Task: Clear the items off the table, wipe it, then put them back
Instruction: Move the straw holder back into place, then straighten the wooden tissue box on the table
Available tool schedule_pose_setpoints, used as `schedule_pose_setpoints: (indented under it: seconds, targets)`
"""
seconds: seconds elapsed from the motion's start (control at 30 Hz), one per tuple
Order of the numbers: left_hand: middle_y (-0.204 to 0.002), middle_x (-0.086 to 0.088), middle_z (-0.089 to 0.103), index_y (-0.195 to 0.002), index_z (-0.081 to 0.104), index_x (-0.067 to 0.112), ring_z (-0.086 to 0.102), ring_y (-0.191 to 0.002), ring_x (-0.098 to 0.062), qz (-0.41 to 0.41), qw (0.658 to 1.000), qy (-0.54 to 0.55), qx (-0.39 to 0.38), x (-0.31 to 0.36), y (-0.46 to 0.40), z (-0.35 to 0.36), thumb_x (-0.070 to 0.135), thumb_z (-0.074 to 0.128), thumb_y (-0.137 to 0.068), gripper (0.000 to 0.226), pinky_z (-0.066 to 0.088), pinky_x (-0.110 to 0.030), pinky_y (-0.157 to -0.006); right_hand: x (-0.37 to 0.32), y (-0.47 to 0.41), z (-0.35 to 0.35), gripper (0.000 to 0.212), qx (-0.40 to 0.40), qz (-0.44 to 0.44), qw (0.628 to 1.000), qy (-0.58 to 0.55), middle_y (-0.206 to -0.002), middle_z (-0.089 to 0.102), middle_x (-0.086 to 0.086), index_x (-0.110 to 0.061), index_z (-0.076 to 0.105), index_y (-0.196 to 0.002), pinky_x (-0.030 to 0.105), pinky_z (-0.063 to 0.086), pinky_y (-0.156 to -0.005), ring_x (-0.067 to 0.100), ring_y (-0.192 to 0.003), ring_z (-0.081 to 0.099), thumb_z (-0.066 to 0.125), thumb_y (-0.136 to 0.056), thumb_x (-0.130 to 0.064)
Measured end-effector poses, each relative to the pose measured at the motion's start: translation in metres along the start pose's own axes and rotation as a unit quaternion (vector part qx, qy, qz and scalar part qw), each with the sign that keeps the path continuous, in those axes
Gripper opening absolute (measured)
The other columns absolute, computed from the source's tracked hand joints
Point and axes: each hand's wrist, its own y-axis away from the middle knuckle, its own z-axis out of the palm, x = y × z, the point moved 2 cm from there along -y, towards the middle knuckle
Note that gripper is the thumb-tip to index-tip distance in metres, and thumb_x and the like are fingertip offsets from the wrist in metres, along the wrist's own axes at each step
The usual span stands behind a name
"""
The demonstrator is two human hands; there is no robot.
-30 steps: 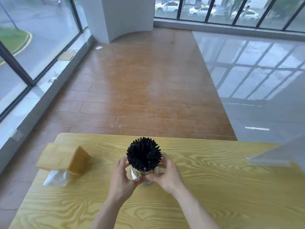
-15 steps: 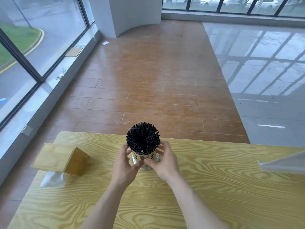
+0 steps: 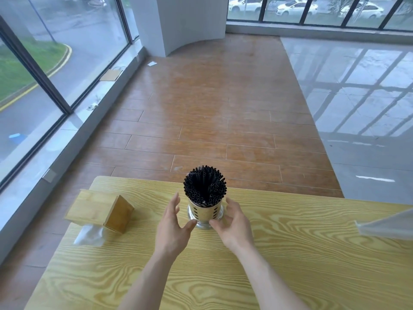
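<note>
A perforated metal holder [image 3: 204,214] packed with black straws [image 3: 204,186] stands upright on the yellow wooden table [image 3: 290,253], near its far edge. My left hand [image 3: 173,224] is just left of the holder, fingers spread, not touching it. On the other side my right hand [image 3: 234,222] hovers with fingers apart, its thumb close to the holder's base. A wooden tissue box [image 3: 100,209] lies tilted at the table's left corner, with a white tissue [image 3: 89,234] sticking out below it.
A clear plastic stand [image 3: 388,225] juts in at the table's right edge. Beyond the table lie brown floor tiles [image 3: 212,119], glass walls on the left, and a white pillar [image 3: 187,21] at the back.
Both hands were closed around the straw holder in the earlier frames. Now they have opened and drawn slightly away, leaving it standing on the table farther from me.
</note>
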Motion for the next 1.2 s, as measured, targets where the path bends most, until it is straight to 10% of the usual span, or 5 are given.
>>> schedule_pose_setpoints:
  seconds: [0.43,0.67,0.87,1.2]
  targets:
    - [-0.083,0.016,0.078,-0.098,0.073,0.031,0.072,-0.083,0.002,-0.075,0.995,0.054,0.04,-0.11,0.054,-0.141,0.02,0.078,-0.085,0.018,0.055,-0.015,-0.075,-0.01,0.073,0.099,0.042,-0.061,0.08,0.994,0.036,-0.118,0.068,-0.004,-0.028,0.062,-0.124,0.028,0.056,-0.089,-0.004,-0.088,0.067,0.078,-0.086,-0.035]
    - [-0.071,0.011,0.075,-0.072,0.07,0.022,0.071,-0.077,-0.006,-0.124,0.987,0.027,0.1,-0.161,0.03,-0.245,0.026,0.073,-0.088,0.017,0.05,-0.034,-0.073,-0.067,0.072,0.183,0.032,-0.083,0.062,0.993,0.055,-0.105,0.071,-0.011,-0.035,0.062,-0.116,0.029,0.056,-0.087,-0.001,-0.091,0.067,0.075,-0.087,-0.039]
    - [-0.106,0.009,0.072,-0.107,0.067,0.026,0.069,-0.1,-0.011,-0.103,0.986,0.079,0.101,-0.171,-0.013,-0.285,0.016,0.071,-0.09,0.021,0.053,-0.036,-0.087,-0.102,0.055,0.233,0.036,-0.069,0.045,0.995,0.062,-0.099,0.068,-0.015,-0.029,0.064,-0.121,0.027,0.054,-0.088,-0.002,-0.087,0.065,0.076,-0.088,-0.034]
    - [-0.137,0.015,0.063,-0.14,0.049,0.043,0.054,-0.132,-0.005,-0.059,0.989,0.101,-0.085,-0.188,-0.067,-0.264,-0.005,0.068,-0.083,0.076,0.04,-0.036,-0.113,-0.107,0.03,0.264,0.089,-0.103,0.052,0.993,0.034,-0.148,0.052,-0.011,-0.031,0.033,-0.155,0.035,0.038,-0.117,0.011,-0.139,0.047,0.083,-0.082,-0.025]
